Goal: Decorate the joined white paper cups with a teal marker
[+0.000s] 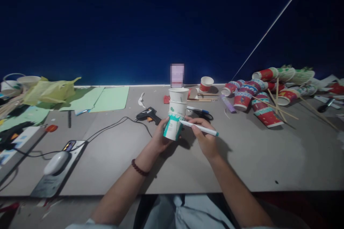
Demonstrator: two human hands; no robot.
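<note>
My left hand [160, 136] wraps around the lower part of a paper cup stack [176, 109], white with teal markings, held tilted above the table. Its lower cup carries teal stripes and a scalloped band; the white upper part shows a small green print. Between the fingers of my right hand [206, 141] is a white marker pen [201, 127] with a teal end. The marker's tip meets, or nearly meets, the cup's side near the scalloped band. Just left of the cups lies a black hot glue gun [148, 114] with a cord.
Decorated red paper cups [243, 96] and wooden sticks [276, 105] lie at right. A red-and-white cup [206, 83] stands behind. At left are green paper sheets [110, 98], a yellow plastic bag [51, 91], a power strip [21, 145], and a phone [51, 185] bearing a white earbud case [56, 162].
</note>
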